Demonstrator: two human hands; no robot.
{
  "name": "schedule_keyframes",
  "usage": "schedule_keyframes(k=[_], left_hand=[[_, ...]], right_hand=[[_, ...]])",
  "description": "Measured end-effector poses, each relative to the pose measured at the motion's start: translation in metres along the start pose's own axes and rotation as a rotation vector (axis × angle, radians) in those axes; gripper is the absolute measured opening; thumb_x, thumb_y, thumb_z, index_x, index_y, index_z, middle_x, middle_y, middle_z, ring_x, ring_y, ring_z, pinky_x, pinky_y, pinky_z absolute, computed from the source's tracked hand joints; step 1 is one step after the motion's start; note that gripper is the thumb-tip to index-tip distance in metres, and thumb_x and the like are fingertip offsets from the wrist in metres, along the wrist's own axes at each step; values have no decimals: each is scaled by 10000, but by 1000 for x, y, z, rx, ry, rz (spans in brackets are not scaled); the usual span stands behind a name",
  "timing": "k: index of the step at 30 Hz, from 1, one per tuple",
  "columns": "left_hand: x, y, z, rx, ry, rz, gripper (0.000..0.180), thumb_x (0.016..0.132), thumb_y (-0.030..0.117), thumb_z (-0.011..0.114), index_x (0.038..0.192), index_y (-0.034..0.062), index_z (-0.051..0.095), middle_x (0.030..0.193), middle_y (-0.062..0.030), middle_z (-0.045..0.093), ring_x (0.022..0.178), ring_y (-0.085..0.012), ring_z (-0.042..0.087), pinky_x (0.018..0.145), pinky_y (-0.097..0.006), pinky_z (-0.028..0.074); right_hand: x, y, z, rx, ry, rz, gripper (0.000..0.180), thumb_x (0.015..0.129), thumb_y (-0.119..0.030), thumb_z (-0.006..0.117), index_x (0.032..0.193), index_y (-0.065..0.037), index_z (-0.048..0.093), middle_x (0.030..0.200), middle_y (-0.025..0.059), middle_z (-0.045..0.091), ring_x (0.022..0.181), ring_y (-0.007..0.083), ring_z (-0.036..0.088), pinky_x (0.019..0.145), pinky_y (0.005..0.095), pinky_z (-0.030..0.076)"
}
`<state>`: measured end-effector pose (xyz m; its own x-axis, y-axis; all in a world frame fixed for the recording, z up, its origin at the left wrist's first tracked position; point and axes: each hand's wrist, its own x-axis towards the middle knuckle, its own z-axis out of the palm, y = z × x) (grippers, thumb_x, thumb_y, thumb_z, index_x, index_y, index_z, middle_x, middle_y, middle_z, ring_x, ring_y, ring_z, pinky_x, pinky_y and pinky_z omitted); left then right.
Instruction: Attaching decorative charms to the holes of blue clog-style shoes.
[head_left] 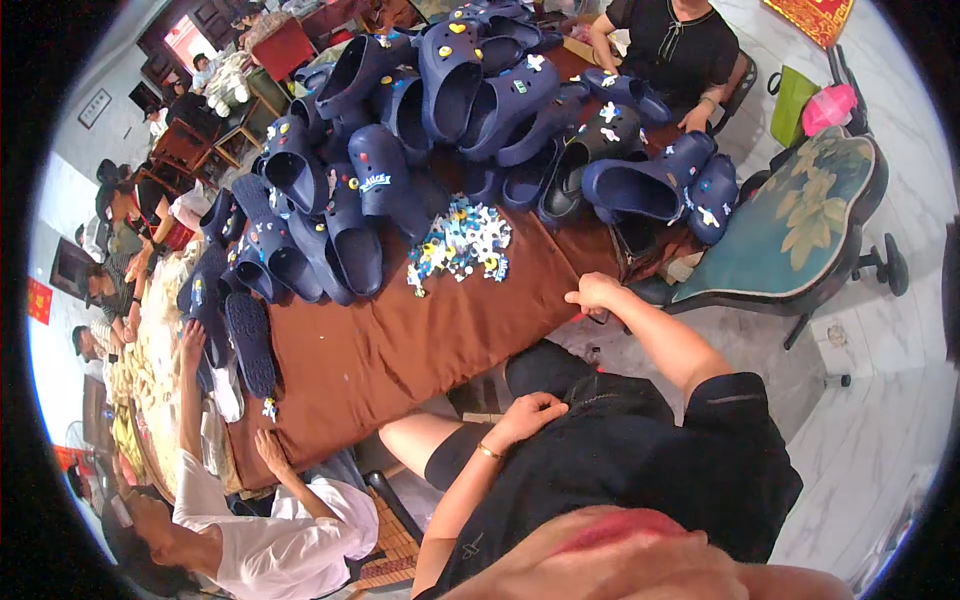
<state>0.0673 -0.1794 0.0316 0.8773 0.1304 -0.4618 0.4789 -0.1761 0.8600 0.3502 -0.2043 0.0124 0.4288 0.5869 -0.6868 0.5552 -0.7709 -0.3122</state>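
While my left hand [528, 416] lies against my black shirt [650, 450], fingers bent and close together, my right hand [597, 292] is at the edge of the brown-covered desk [370, 350] with its fingers curled in. A small red thing [579, 317] shows just below those fingers; I cannot tell whether they are clamped on it, nor whether my left hand holds anything. A gold bracelet [489, 451] circles my left wrist.

On the desk, ahead and to the left of my right hand, is a loose pile of small charms [465, 243] in blue, white and yellow. Behind and around it are heaped dark blue clogs [385, 180], some with charms fixed on their uppers, and a black clog [566, 182] among them. To my left, a co-worker in white [285, 530] has one hand [192, 345] at a clog and the other [271, 455] near the desk's edge. Across the desk is a person in black [675, 50]. To my right is a chair [790, 225] with a teal floral surface.
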Motion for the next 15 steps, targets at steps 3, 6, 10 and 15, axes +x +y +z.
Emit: schedule_keyframes(k=[3, 6, 10, 15], left_hand=[[1, -6, 2, -6, 15, 44, 336, 799, 342, 593, 892, 21, 634, 839, -119, 623, 773, -201, 594, 697, -303, 452], [1, -6, 1, 4, 10, 48, 338, 800, 345, 593, 896, 24, 633, 837, -119, 626, 773, -197, 595, 698, -303, 453], [1, -1, 0, 31, -4, 26, 311, 821, 321, 583, 902, 25, 635, 807, -92, 627, 753, -148, 567, 690, -283, 444], [-2, 1, -1, 13, 17, 50, 322, 821, 328, 578, 891, 19, 633, 798, -101, 625, 738, -153, 568, 679, -281, 444]], right_hand=[[3, 2, 2, 5, 11, -13, 501, 816, -449, 523, 597, -12, 636, 583, 85, 613, 527, 194, 591, 558, 332, 479], [-3, -4, -2, 30, 1, 10, 503, 816, -449, 527, 596, -10, 637, 591, 86, 617, 525, 192, 590, 552, 332, 478], [2, -1, -1, 9, 1, 8, 501, 814, -451, 533, 608, -7, 641, 599, 87, 620, 532, 189, 590, 553, 332, 478], [4, 0, 1, 43, -2, -6, 499, 816, -446, 534, 612, -5, 645, 596, 91, 619, 535, 186, 590, 552, 330, 478]])
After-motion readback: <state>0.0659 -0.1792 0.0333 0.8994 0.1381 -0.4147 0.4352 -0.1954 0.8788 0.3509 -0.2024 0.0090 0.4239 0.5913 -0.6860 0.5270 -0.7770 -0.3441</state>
